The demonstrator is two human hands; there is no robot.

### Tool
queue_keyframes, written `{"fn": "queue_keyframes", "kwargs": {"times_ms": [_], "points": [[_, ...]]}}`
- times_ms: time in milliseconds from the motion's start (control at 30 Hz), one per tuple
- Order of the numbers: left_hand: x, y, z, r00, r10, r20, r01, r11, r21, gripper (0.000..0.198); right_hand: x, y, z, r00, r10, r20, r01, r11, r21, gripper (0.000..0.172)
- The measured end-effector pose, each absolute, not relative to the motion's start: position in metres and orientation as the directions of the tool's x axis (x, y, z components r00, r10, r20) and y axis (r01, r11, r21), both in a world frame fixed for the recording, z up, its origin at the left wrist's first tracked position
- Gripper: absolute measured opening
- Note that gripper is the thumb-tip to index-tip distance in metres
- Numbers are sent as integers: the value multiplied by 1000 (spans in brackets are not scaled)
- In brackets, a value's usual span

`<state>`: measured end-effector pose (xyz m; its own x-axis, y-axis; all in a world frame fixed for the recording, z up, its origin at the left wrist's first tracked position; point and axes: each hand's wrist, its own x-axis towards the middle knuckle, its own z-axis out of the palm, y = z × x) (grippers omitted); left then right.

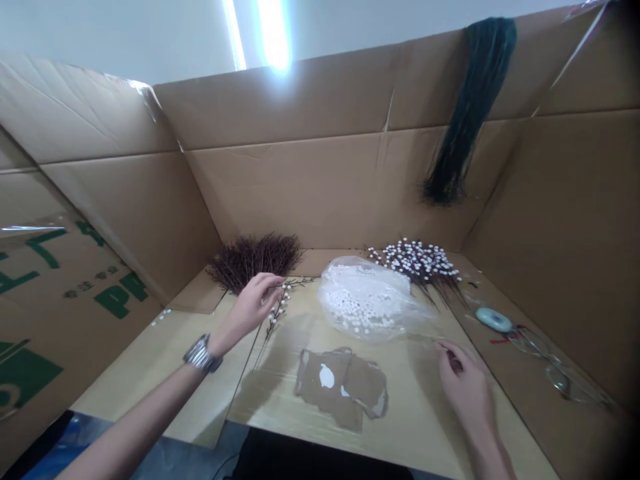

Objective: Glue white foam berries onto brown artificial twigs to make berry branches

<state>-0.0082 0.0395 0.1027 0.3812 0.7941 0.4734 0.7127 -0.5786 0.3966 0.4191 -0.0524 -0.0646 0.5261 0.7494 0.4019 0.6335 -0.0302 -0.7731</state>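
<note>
My left hand [255, 303], with a metal watch [201, 354] on its wrist, is closed on a thin brown twig with white beads [278, 311] that lies over the wooden table [410, 413]. My right hand [463, 387] rests low on the table at the right, fingers pinched on something small and dark that I cannot make out. Between the hands lies a clear plastic bag of white beads [367, 300]. Behind the left hand is a bundle of bare brown twigs [255, 257]. A bundle of twigs with white beads [420, 261] lies behind the bag.
Tall cardboard walls [320, 180] close in the table on three sides. A dark green tassel of strands [470, 107] hangs over the back wall. A torn cardboard scrap [350, 390] lies near the front. A green tape roll [493, 319] and eyeglasses [550, 363] lie at the right.
</note>
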Motion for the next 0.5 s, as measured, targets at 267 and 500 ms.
{"fn": "queue_keyframes", "kwargs": {"times_ms": [267, 500], "points": [[-60, 142, 38, 345, 914, 212, 894, -389, 223, 32, 416, -60, -77, 453, 790, 414, 645, 30, -764, 40], [-68, 148, 26, 308, 943, 124, 932, -326, 161, 31, 422, -57, -85, 316, 855, 412, 667, 108, -737, 34]]}}
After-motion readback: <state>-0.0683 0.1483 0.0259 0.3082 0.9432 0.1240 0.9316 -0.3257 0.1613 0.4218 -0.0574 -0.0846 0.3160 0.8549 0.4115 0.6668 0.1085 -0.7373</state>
